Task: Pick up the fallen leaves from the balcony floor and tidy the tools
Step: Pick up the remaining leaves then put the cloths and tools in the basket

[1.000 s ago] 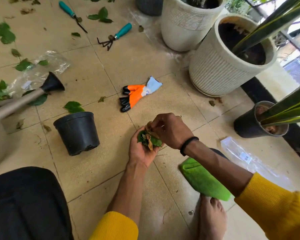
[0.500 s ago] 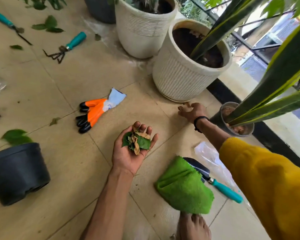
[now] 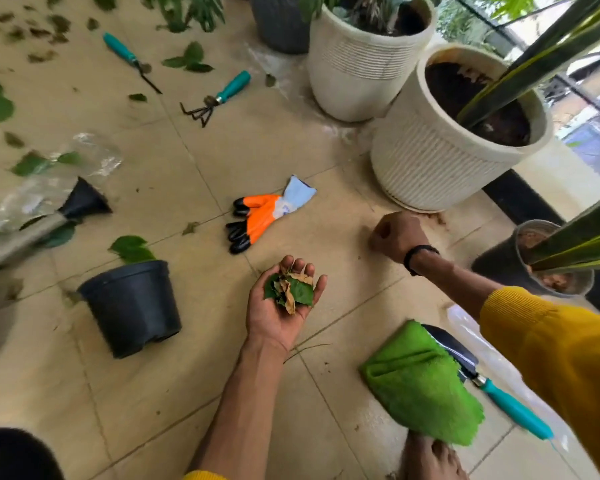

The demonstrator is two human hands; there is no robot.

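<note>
My left hand [image 3: 281,313] is palm up over the tiles and carries a small heap of green and dry brown leaves [image 3: 291,289] on its nearly straight fingers. My right hand [image 3: 397,235] is curled into a fist just above the floor near the ribbed white pot [image 3: 430,168]; I see nothing inside it. Loose leaves lie at the left: one [image 3: 132,249] behind the black pot, others [image 3: 187,60] farther back. Three teal-handled tools lie about: a hand rake [image 3: 219,98], a weeder [image 3: 132,60], and a trowel [image 3: 510,407] partly under a green cloth [image 3: 420,386].
An orange and black glove [image 3: 260,216] lies in the middle. An empty black pot [image 3: 132,306] stands at the left beside a watering can spout [image 3: 80,202] and a clear plastic bag [image 3: 94,157]. A second white pot [image 3: 361,64] and a small dark pot [image 3: 506,268] line the right edge.
My right hand left the leaf heap, reached to the base of the white pot, and has now drawn back a little, curled into a fist. My left hand keeps the leaves, palm up.
</note>
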